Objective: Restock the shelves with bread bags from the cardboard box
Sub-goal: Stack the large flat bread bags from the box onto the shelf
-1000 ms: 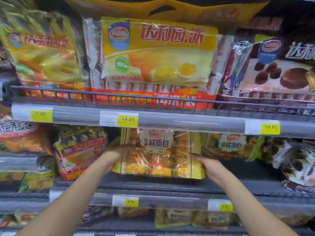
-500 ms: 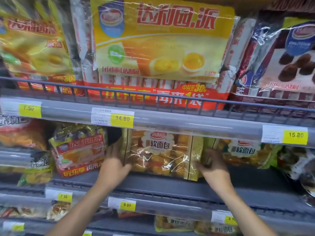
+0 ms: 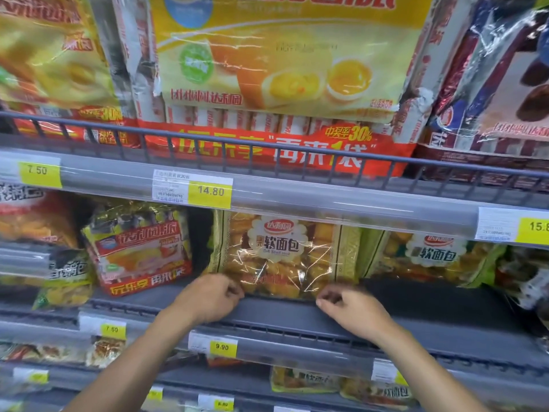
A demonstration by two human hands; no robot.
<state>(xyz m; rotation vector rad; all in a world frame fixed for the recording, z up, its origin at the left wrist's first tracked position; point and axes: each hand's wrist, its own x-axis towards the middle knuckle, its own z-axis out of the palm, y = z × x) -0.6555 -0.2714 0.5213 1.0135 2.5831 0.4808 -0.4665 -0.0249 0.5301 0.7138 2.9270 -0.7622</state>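
A clear bread bag [image 3: 282, 257] with golden side strips and a white scalloped label stands upright on the grey middle shelf [image 3: 430, 304], under the 14.80 price tag. My left hand [image 3: 209, 297] has its fingers curled, pinching the bag's lower left corner. At the bag's lower right edge, my right hand [image 3: 352, 310] pinches in the same way with thumb and fingers together. A second bread bag of the same kind [image 3: 427, 260] stands just to the right. The cardboard box is out of view.
A red and yellow pie bag [image 3: 139, 248] leans to the left of the bread bag, with a dark gap between them. Large yellow pie packs [image 3: 282, 55] fill the upper shelf behind a wire rail [image 3: 267, 141]. More bread bags [image 3: 303, 380] lie on the shelf below.
The bag has been pushed back and stood upright on the shelf. Both hands have slid from its sides down to its bottom edge. The view has moved closer.
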